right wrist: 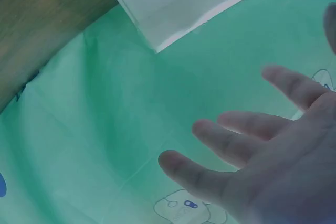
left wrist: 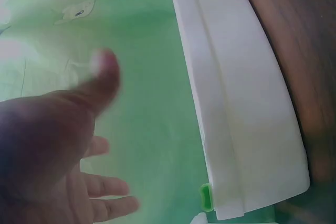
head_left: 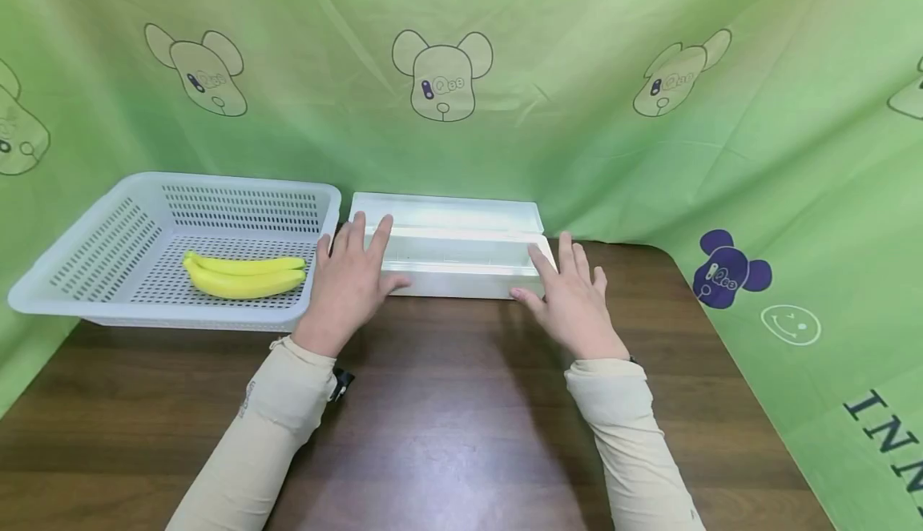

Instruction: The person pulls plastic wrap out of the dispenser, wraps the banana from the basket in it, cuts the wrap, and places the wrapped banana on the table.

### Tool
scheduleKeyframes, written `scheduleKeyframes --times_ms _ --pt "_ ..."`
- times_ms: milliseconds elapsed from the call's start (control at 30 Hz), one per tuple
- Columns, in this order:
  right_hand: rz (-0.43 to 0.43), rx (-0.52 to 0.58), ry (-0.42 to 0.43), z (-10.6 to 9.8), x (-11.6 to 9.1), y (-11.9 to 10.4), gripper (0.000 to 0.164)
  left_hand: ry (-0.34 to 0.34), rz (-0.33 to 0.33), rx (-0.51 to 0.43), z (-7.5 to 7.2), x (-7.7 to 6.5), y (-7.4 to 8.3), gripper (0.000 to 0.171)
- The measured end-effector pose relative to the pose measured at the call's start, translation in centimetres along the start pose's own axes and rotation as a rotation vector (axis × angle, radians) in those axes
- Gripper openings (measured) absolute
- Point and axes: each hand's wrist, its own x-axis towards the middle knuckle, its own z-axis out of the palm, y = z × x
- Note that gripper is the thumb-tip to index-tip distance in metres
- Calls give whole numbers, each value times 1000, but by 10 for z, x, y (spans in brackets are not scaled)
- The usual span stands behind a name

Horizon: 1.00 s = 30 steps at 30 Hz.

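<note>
box [head_left: 461, 285], lid [head_left: 447, 211] folded back toward the curtain [head_left: 577, 162], on the table [head_left: 447, 419] beside the basket [head_left: 180, 316]; long axis left to right, opening upward. left hand [head_left: 349, 279] and right hand [head_left: 575, 305] near its ends, fingers spread apart, grasping nothing.

Green curtain [head_left: 562, 154]: "Qee" on centre outlined bear head [head_left: 443, 90]; dark capitals "INN" [head_left: 881, 432] lower right, running out of view. Left sleeve [head_left: 252, 435]: small lettering, unreadable.

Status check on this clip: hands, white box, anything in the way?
Left hand, right hand: fingers extended, gripping nothing. White box between them on table, lid swung back. Possible obstacle: basket holding bananas, close by left hand.
</note>
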Motion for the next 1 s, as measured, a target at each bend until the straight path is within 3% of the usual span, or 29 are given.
scheduleKeyframes --times_ms 133,433,633,1000 --pt "-10 -1 14 3 3 2 59 -12 -10 -9 0 1 0 54" --pt "-81 44 61 13 11 7 42 -40 -48 70 6 1 -6 28" --pt "-95 64 77 19 19 11 38 -48 -66 98 8 4 -11 21" --pt "-93 68 72 30 33 17 35 -50 -25 76 11 11 -13 14"
